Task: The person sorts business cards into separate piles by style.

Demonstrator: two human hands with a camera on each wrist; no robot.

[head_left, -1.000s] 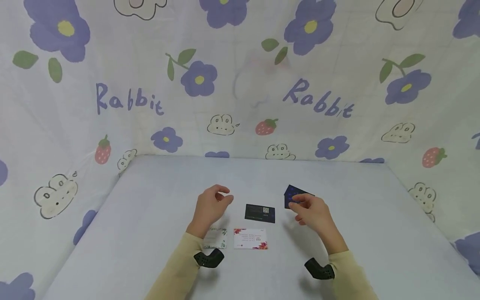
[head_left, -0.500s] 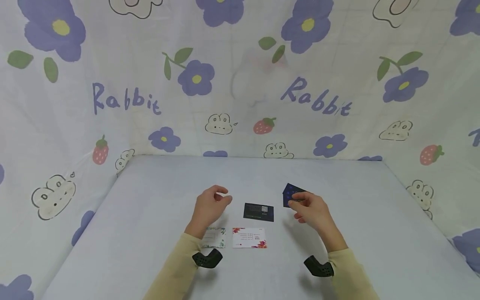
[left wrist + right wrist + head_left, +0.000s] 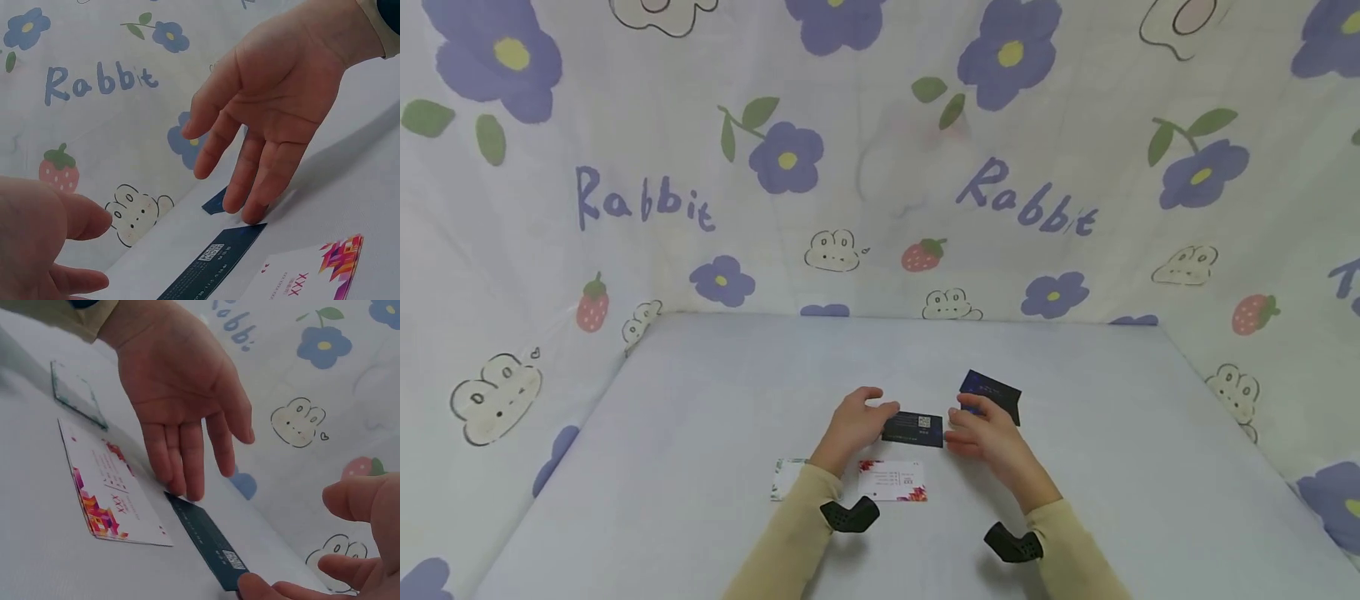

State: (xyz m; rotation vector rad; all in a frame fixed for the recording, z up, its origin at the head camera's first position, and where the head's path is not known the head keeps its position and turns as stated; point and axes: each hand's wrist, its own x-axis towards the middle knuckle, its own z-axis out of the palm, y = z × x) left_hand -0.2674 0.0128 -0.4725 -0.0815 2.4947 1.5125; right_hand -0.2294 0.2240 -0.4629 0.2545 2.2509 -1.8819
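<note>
A black card (image 3: 913, 429) with a QR code lies between my two hands. My left hand (image 3: 853, 429) is at its left end, fingers loosely bent; in the right wrist view this hand's fingertips (image 3: 195, 490) reach the card's far end. My right hand (image 3: 996, 446) stands at the other end, fingers spread and relaxed, with a fingertip (image 3: 253, 586) overlapping the card's QR-code end. Neither hand grips anything. Dark blue cards (image 3: 1000, 393) lie fanned just beyond the right hand, which partly covers them.
Nearer the body lie a stack of white cards with red flowers (image 3: 892, 482) and white cards with green leaves (image 3: 786, 477), the latter partly behind the left forearm. A white-covered table (image 3: 715, 400) carries everything, with patterned cloth (image 3: 880, 192) behind and at the sides.
My left hand has moved right and my right hand left, away from the dark blue cards, so both are now at the black card's ends. More of the dark blue cards shows.
</note>
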